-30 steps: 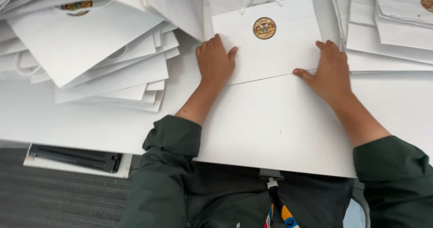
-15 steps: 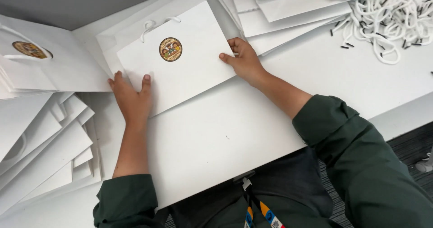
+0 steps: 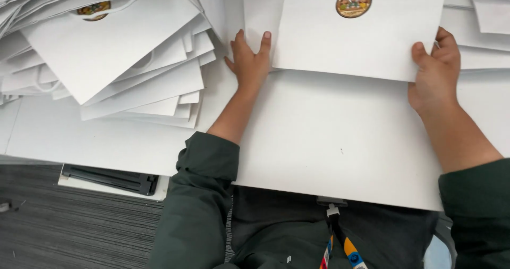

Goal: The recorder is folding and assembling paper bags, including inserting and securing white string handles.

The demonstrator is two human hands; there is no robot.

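Gripping the right edge of a flat white paper bag, the right hand has its thumb on top of the sheet and its fingers curled round the edge, so that grip is closed on the bag. The left hand lies flat and open, fingers spread, its palm on the white paper under the bag's left edge; whether it pinches anything I cannot tell. The bag lies face up, a round gold sticker near its top, on a larger white sheet spread over the worktop. To the left sits a loose heap of similar white bags, one showing the same sticker. By the look of it, the step in hand is squaring or placing this bag; any next move calls for both hands to keep it flat and even.
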